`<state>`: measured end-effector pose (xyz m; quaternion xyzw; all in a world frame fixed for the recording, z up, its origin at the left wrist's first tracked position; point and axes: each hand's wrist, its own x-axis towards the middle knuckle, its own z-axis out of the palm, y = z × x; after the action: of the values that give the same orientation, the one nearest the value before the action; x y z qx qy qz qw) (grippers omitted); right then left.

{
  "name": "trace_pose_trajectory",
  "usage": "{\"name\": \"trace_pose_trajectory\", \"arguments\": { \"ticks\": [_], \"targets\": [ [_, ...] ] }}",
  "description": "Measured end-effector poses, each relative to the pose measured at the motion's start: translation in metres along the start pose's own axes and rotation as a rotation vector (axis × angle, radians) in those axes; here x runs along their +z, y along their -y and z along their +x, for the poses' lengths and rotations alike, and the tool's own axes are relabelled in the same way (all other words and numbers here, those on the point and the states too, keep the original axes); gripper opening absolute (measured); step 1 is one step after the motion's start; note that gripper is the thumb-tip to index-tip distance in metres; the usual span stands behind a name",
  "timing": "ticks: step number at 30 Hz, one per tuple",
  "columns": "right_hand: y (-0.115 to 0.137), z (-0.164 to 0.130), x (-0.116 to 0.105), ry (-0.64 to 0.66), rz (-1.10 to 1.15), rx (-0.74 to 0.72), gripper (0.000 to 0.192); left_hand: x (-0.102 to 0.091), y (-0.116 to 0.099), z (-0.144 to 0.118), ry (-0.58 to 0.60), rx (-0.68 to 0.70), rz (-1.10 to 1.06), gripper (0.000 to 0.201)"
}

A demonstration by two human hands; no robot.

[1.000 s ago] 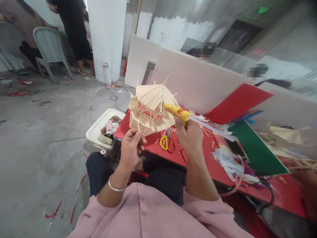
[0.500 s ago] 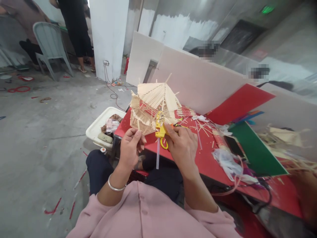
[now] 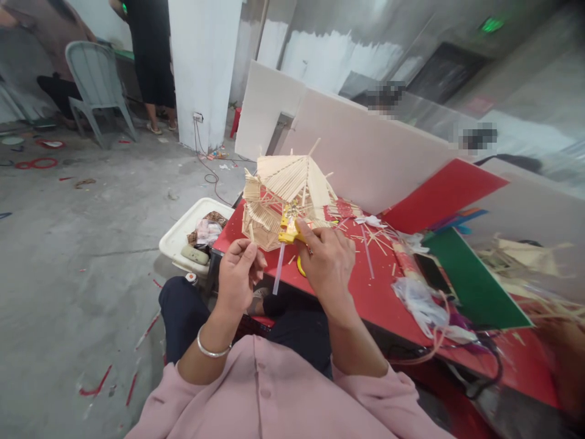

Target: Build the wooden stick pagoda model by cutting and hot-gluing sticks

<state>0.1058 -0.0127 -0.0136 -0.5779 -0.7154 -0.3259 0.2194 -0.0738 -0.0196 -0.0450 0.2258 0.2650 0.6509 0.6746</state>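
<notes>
My right hand (image 3: 329,262) is closed around a yellow glue gun (image 3: 289,235), with a clear glue stick (image 3: 278,271) poking down out of its back end. Between the thumb and fingertips of my left hand (image 3: 236,271) is a short thin wooden stick (image 3: 251,232), held upright. Just beyond both hands, a model pavilion (image 3: 286,174) made of pale wooden sticks stands on the red table (image 3: 365,296), its pitched roof facing me. The glue gun's front overlaps the model in view; whether they touch I cannot tell. A yellow ring-shaped handle (image 3: 300,266) shows partly behind my right hand.
Loose sticks (image 3: 377,238) litter the table on the right, near a plastic bag (image 3: 418,302), a dark phone (image 3: 432,271) and a green board (image 3: 473,280). White boards (image 3: 365,149) rise behind. At left stands a white tub (image 3: 176,238) with cloth inside.
My right hand has moved left with the glue gun, closer to my left hand, and the glue stick now slants. My left hand still pinches the wooden stick.
</notes>
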Motion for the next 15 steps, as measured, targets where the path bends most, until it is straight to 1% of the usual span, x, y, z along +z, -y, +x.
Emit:
{"name": "trace_pose_trajectory", "arguments": {
  "ticks": [5,8,11,15],
  "targets": [
    [-0.003,-0.005,-0.006,0.042,0.135,-0.104,0.038,0.0,0.0,0.0,-0.005,-0.001,0.002,0.042],
    [-0.009,-0.016,-0.01,0.008,0.21,-0.112,0.037,0.0,0.001,0.0,-0.001,0.001,0.003,0.042],
    [-0.024,-0.031,-0.01,-0.004,0.258,-0.061,0.039,0.002,0.001,-0.002,0.006,0.003,0.003,0.043],
    [-0.046,-0.043,0.0,0.029,0.325,0.102,0.04,0.008,0.004,-0.004,0.018,-0.014,0.02,0.044]
  ]
}}
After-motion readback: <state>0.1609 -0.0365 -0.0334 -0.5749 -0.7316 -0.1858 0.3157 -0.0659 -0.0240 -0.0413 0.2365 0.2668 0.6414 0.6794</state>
